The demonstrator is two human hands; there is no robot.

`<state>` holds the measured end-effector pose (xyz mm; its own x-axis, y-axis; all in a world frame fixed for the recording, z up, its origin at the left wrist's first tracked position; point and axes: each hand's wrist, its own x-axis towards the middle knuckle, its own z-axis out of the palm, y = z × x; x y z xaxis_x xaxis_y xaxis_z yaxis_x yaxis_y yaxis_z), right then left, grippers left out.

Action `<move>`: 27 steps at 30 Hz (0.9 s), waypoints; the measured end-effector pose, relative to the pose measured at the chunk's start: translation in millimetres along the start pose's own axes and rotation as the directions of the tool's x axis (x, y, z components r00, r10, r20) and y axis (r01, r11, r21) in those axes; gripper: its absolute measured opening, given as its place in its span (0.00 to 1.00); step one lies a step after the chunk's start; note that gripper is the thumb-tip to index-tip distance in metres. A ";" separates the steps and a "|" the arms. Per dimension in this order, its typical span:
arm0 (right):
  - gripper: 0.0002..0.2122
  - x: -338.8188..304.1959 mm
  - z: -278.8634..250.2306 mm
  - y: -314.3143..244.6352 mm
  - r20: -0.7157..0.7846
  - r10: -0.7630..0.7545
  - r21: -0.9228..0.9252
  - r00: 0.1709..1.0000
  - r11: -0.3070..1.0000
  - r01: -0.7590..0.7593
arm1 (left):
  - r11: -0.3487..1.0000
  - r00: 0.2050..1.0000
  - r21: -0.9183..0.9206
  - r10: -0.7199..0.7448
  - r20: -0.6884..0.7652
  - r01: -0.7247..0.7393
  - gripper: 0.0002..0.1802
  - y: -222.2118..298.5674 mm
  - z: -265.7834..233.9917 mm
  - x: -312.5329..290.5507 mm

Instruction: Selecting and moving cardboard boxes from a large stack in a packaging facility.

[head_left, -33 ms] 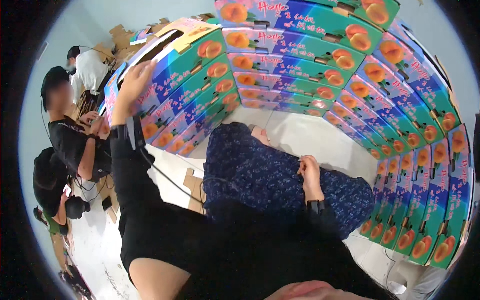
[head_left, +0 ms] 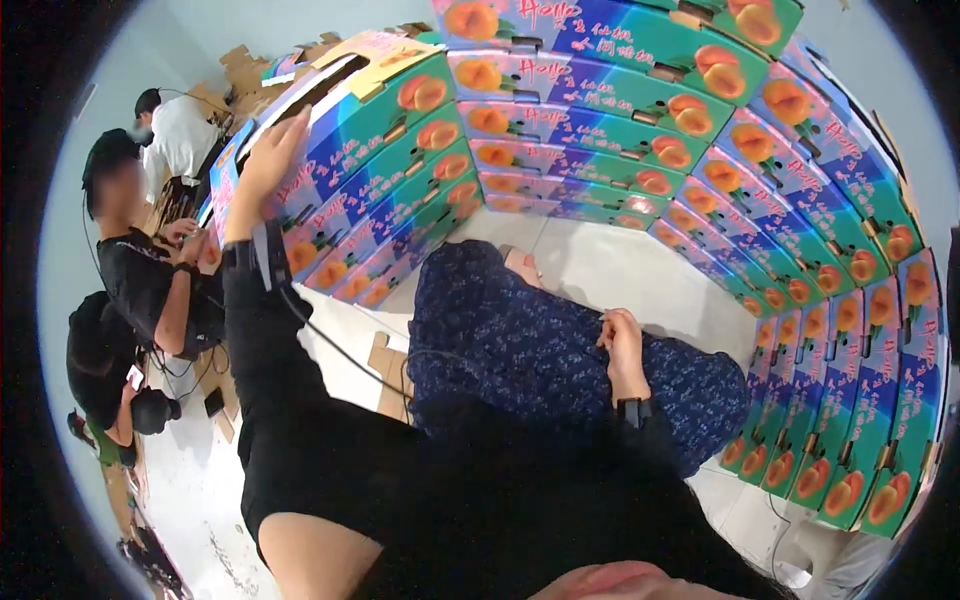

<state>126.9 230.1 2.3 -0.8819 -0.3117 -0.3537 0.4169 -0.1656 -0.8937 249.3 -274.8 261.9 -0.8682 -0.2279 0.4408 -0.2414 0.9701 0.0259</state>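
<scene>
My left hand (head_left: 272, 165) is raised at the far left, fingers stretched out, against the top carton (head_left: 385, 95) of a stack of printed fruit boxes. The fingertips lie over that carton's upper edge; whether they press on it I cannot tell. Yellow and pink flaps and a dark slot show on the carton's top. Low over the dark blue patterned skirt (head_left: 500, 330) on my lap, my right hand (head_left: 622, 345) rests with its fingers curled in and nothing visible in them. Both wrists wear dark bands, and a cable runs from the left one.
More stacked cartons (head_left: 590, 95) stand ahead, with others (head_left: 810, 190) curving round on the right. Several people work at the left, one in a black cap (head_left: 115, 160). Flattened cardboard (head_left: 390, 375) lies on the white floor (head_left: 330, 360). A loose cable (head_left: 345, 350) crosses beside my lap.
My left hand has shifted very slightly upward along the carton. The view has moved a little; my right hand stays in the same place.
</scene>
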 end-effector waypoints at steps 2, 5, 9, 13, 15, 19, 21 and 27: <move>0.07 -3.1 -3.5 1.2 0.006 -0.013 0.031 1.000 0.999 0.013 | 0.964 0.991 -0.235 -0.114 0.063 0.126 0.34 -2.3 2.5 9.3; 0.07 -2.0 -1.6 1.1 0.030 0.000 -0.001 1.000 1.000 0.000 | 0.906 0.917 0.211 -0.389 0.083 0.366 0.48 24.1 7.2 3.5; 0.07 -1.1 2.5 7.8 0.048 -0.060 -0.082 0.997 0.995 0.064 | 0.895 0.917 0.232 -0.398 0.031 0.381 0.58 41.3 4.8 0.0; 0.05 0.6 4.9 16.8 0.092 -0.065 -0.176 0.994 0.981 0.080 | 0.915 0.993 0.394 0.054 0.102 -0.090 0.27 -14.9 15.0 -6.7; 0.05 -2.6 5.6 15.2 0.087 -0.082 -0.184 0.993 0.978 0.097 | 0.988 0.990 0.077 -0.134 0.042 0.130 0.28 -17.6 18.6 -1.7; 0.05 1.8 1.6 17.1 0.060 -0.108 -0.209 0.992 0.971 0.119 | 0.521 0.833 -0.709 -0.527 0.171 0.475 0.45 40.1 0.3 4.8; 0.05 -0.2 5.0 16.6 0.101 -0.100 -0.206 0.990 0.971 0.119 | 0.232 0.768 -0.875 -0.604 0.213 0.425 0.47 67.6 -30.3 -8.8; 0.06 1.2 6.9 19.3 0.098 -0.141 -0.318 0.985 0.934 0.166 | 0.345 0.799 -0.820 -0.565 0.207 0.457 0.46 68.4 -28.5 -7.0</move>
<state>135.4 220.1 -13.4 -0.9061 -0.3755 -0.1950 0.1734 0.0910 -0.9806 251.3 -204.5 286.2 -0.6465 -0.7477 0.1517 -0.1243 0.2994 0.9460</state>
